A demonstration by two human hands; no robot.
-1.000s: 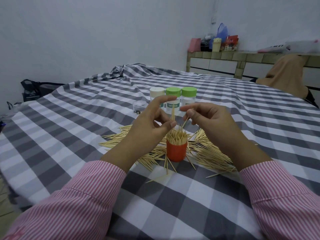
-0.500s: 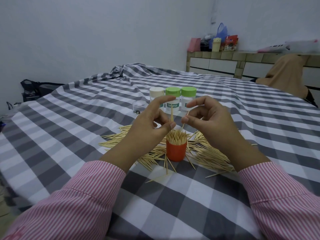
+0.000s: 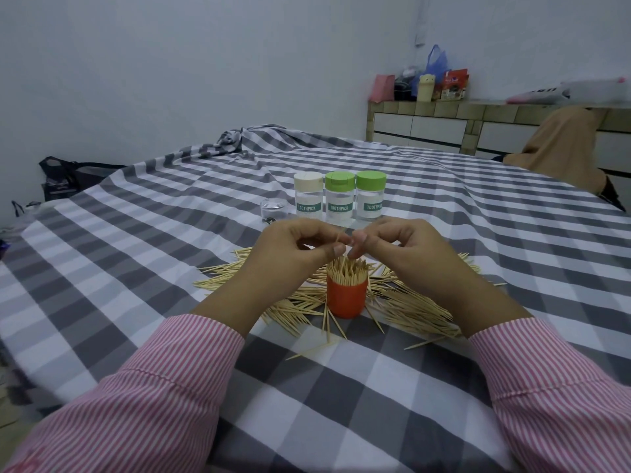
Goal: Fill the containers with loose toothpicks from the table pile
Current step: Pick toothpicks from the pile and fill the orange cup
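While the left hand (image 3: 293,249) pinches a toothpick (image 3: 338,237) with curled fingers, the right hand (image 3: 406,249) pinches toothpicks above the orange container (image 3: 346,298)

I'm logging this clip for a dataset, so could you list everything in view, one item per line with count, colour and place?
orange container: 1, orange, centre of the pile, packed with upright toothpicks
toothpick pile: many, pale wood, spread around the container
toothpick bottles: 3, clear with teal labels; one cream lid, two green; in a row behind the hands
small clear jar: 1, transparent, left of the bottles
tablecloth: 1, grey and white check, covering the table
counter: 1, tiled, back right, bags and packets on top
dark bag: 1, black, far left on the floor
left hand: pinches a toothpick above the container
right hand: fingers curled, fingertips by the same toothpick
sleeves: 2, pink and white striped
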